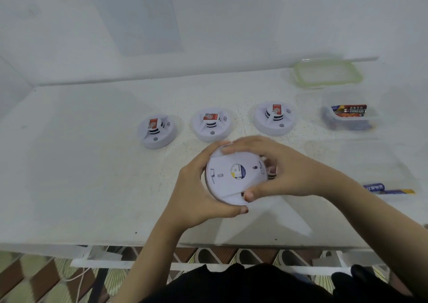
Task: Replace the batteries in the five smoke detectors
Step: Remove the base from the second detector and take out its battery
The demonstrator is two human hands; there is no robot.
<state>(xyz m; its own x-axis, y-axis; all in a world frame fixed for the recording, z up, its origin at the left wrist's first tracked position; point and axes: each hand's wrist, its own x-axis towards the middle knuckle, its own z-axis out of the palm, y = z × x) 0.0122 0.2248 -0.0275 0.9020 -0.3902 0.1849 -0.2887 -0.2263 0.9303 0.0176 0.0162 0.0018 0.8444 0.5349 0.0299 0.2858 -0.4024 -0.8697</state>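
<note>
We grip the round white plastic smoke detector above the white table, back plate facing us: left hand cups its left rim, right hand clasps the right. The clear plastic battery tub lies far right, nearer right hand.

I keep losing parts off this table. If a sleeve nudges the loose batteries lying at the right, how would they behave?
Probably roll: the loose batteries are cylinders lying on their sides on the flat table. They look rigid and small, so likely easy to pinch. Side by side, one may knock the other along.
</note>
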